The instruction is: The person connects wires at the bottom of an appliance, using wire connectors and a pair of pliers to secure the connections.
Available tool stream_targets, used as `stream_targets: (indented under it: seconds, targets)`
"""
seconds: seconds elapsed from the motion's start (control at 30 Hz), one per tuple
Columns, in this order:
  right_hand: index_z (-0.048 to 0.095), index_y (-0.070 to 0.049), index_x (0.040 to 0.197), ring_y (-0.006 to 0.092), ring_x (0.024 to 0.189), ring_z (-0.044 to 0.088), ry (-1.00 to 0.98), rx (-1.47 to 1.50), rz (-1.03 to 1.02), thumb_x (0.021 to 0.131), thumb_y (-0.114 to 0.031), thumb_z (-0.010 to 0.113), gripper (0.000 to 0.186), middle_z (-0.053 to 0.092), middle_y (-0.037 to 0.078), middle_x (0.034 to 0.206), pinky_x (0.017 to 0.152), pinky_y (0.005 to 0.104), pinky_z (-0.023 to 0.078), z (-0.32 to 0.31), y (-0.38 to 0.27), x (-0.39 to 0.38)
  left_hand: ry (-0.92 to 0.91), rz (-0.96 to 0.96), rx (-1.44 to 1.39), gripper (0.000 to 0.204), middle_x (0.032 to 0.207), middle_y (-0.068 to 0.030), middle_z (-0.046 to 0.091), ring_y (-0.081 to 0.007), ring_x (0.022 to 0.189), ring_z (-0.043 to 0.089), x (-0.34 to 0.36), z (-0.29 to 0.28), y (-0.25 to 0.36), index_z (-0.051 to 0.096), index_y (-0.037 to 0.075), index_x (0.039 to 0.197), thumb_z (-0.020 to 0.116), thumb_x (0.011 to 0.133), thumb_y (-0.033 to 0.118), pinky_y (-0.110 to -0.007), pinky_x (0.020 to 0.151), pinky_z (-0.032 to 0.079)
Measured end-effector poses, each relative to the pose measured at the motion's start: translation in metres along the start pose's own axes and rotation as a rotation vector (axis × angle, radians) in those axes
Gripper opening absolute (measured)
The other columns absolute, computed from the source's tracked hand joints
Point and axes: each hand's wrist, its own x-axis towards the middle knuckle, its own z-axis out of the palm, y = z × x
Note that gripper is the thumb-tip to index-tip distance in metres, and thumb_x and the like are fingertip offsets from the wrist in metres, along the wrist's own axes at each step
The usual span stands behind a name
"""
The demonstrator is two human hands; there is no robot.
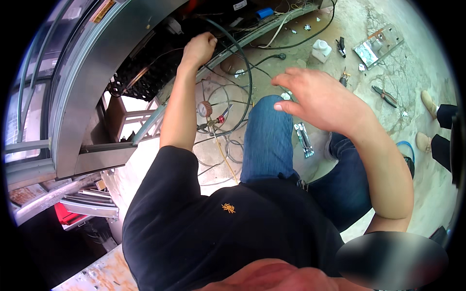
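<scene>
My left hand [198,49] is at the opening of a metal cabinet [90,72], fingers curled closed. Whatever it may hold is hidden. A thin copper-coloured tube [145,69] runs through the dark interior towards that hand. Over my bent knee hovers my right hand [313,99], its thumb and fingers apart and nothing in it. Below my left hand, a pressure gauge with a valve [205,108] lies among looped hoses [250,80] on the floor. A yellow hose [224,157] leads from the valve towards me.
On the floor to the right are a white plastic bottle [321,50], pliers [384,96], a torch head [344,76], a metal plate [378,46] and a silvery packet [304,139]. A plug on a black cord [280,56] lies ahead. Another person's shoes [429,105] stand at far right.
</scene>
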Motion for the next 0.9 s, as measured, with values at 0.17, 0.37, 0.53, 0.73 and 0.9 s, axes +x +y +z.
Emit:
stream_targets:
  seconds: [0.17, 0.37, 0.53, 0.73, 0.9]
  targets:
    - [0.062, 0.001, 0.121, 0.0391, 0.106, 0.065, 0.127, 0.004, 0.019, 0.094, -0.027, 0.069, 0.04, 0.066, 0.019, 0.108, 0.092, 0.0472, 0.052, -0.001, 0.007, -0.023, -0.111, 0.011, -0.093, 0.033, 0.108, -0.0205, 0.075, -0.0376, 0.103, 0.071, -0.016, 0.039, 0.008, 0.073, 0.004, 0.115, 0.062, 0.096, 0.029, -0.044, 0.09, 0.054]
    - [0.063, 0.001, 0.124, 0.0382, 0.109, 0.065, 0.101, 0.061, 0.032, 0.094, -0.027, 0.07, 0.041, 0.069, 0.019, 0.113, 0.094, 0.0455, 0.052, -0.007, 0.016, -0.02, -0.002, -0.067, -0.525, 0.031, 0.096, -0.0173, 0.076, -0.0284, 0.089, 0.073, -0.066, 0.061, 0.06, 0.072, 0.0, 0.11, 0.065, 0.096, 0.027, -0.04, 0.082, 0.055]
    - [0.063, 0.002, 0.128, 0.0336, 0.103, 0.069, -0.035, 0.157, 0.161, 0.096, -0.029, 0.07, 0.045, 0.071, 0.02, 0.111, 0.092, 0.0424, 0.054, -0.025, 0.033, 0.009, -0.057, 0.05, -0.645, 0.028, 0.102, -0.0192, 0.074, -0.035, 0.096, 0.072, -0.114, 0.09, 0.102, 0.071, 0.002, 0.11, 0.066, 0.095, 0.026, -0.043, 0.085, 0.055]
    - [0.064, 0.004, 0.128, 0.0215, 0.09, 0.07, -0.065, 0.113, 0.064, 0.097, -0.024, 0.071, 0.042, 0.072, 0.017, 0.103, 0.084, 0.0339, 0.054, -0.009, 0.15, 0.133, -0.247, 0.177, -0.629, 0.026, 0.106, -0.0179, 0.073, -0.0364, 0.104, 0.069, -0.14, 0.094, 0.111, 0.069, 0.004, 0.111, 0.066, 0.094, 0.024, -0.048, 0.089, 0.054]
    - [0.071, 0.002, 0.121, 0.0316, 0.103, 0.073, 0.152, 0.044, -0.071, 0.093, -0.029, 0.073, 0.042, 0.076, 0.021, 0.107, 0.09, 0.0396, 0.056, 0.024, 0.176, 0.277, -0.127, 0.066, -0.611, 0.026, 0.105, -0.0178, 0.072, -0.037, 0.103, 0.069, -0.146, 0.081, 0.09, 0.067, 0.002, 0.111, 0.066, 0.094, 0.022, -0.048, 0.088, 0.053]
